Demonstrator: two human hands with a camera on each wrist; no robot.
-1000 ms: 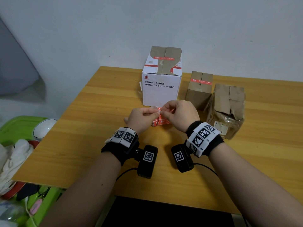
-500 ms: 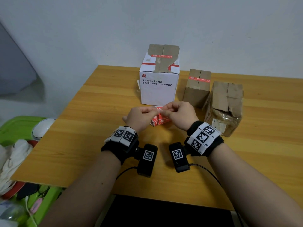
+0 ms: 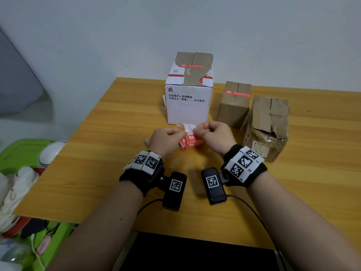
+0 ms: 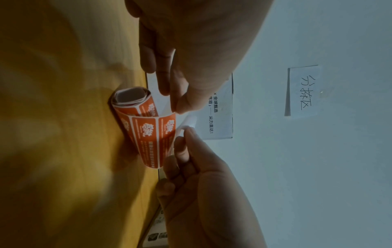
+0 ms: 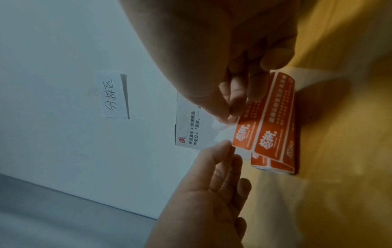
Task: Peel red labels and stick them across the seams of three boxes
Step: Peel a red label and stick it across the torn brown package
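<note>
A roll of red labels (image 3: 192, 144) lies on the wooden table (image 3: 101, 173) between my hands, in front of the white box (image 3: 188, 106). My left hand (image 3: 183, 132) and right hand (image 3: 195, 130) each pinch the strip's free white end (image 3: 185, 126), which curls up above the roll. From the left wrist, the unrolled red labels (image 4: 152, 139) hang below my left hand (image 4: 175, 107) and right hand (image 4: 187, 132). Whether a label is lifted I cannot tell. The white box and small brown box (image 3: 233, 106) carry red labels (image 3: 192, 66) across their seams. The crumpled brown box (image 3: 266, 126) shows none.
The three boxes stand in a row behind my hands. A green bin (image 3: 21, 151) with cloths and a white bowl (image 3: 51, 153) sits off the table's left edge. A handwritten paper note (image 4: 303, 91) hangs on the wall. Cables trail from both wrist cameras over the near edge.
The white end of the strip now stands up between my hands; earlier my fingers were bunched over the roll and hid it. The hands have drawn slightly apart.
</note>
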